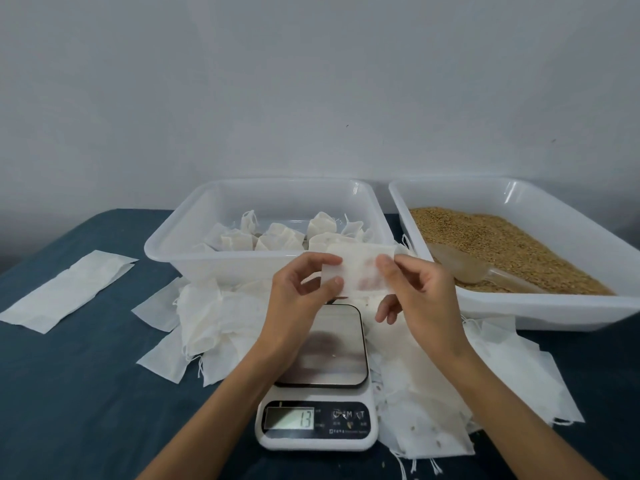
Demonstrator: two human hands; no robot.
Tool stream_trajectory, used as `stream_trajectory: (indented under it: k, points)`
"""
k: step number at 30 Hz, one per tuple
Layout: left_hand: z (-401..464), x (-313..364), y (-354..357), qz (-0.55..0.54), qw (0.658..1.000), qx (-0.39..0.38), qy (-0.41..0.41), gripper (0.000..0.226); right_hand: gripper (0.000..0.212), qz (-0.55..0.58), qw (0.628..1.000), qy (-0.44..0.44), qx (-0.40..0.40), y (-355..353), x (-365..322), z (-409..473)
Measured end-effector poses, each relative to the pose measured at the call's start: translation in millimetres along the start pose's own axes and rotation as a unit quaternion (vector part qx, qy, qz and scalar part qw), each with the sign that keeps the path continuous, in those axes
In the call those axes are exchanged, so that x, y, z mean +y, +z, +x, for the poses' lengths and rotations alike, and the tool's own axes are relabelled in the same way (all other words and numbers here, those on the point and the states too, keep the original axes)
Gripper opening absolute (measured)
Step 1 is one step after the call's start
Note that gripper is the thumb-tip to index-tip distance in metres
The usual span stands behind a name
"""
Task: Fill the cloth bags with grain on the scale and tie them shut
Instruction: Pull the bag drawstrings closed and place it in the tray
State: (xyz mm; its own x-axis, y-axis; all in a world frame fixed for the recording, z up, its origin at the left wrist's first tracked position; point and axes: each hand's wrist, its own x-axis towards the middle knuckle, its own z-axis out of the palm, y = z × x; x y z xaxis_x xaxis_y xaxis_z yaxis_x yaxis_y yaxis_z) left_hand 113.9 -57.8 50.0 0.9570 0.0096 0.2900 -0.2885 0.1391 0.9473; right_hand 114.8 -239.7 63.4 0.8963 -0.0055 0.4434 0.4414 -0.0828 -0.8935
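I hold a flat, empty white cloth bag [358, 271] in the air above the far end of the scale [318, 382]. My left hand [301, 289] pinches its left edge between thumb and forefinger. My right hand [415, 289] pinches its right edge. The scale's steel plate is bare and its display reads 13. The right white tray [540, 306] holds brown grain [491, 244] with a translucent scoop [464, 265] lying in it. The left white tray [221, 265] holds several filled, tied bags [284, 235].
Loose empty bags lie heaped left of the scale [214, 320] and right of it [460, 386] on the dark blue tablecloth [86, 393]. A folded white strip of cloth [65, 289] lies at far left. A pale wall stands behind the trays.
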Motion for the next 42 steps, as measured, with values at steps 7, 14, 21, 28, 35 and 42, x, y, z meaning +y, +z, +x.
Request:
stream_trajectory:
  k: [7, 14, 21, 28, 35, 42]
  points:
    - [-0.6, 0.8, 0.3, 0.011, 0.999, 0.034, 0.011, 0.017, 0.046, -0.010, 0.999, 0.005, -0.034, -3.4, 2.2, 0.2]
    - [-0.8, 2.6, 1.4, 0.006, 1.000, 0.025, 0.000, 0.023, 0.041, -0.029, 0.997, -0.002, -0.076, -4.2, 1.5, 0.8]
    - [-0.9, 6.2, 1.9, -0.011, 0.999, 0.036, -0.018, 0.021, 0.049, -0.078, 0.995, -0.028, -0.058, -10.8, -3.2, 3.2]
    - [-9.9, 8.6, 5.2, 0.247, 0.961, -0.073, 0.100, 0.068, 0.060, -0.219, 0.958, -0.020, -0.182, -25.8, -15.1, 10.3]
    - [-17.6, 8.9, 17.5, 0.259, 0.953, -0.112, 0.107, 0.058, 0.073, -0.310, 0.898, 0.029, -0.310, -22.9, -66.8, 24.4]
    - [-27.2, 1.8, 24.8, 0.152, 0.981, -0.113, 0.041, 0.039, 0.077, -0.311, 0.870, 0.106, -0.367, -6.6, -97.4, 26.6]
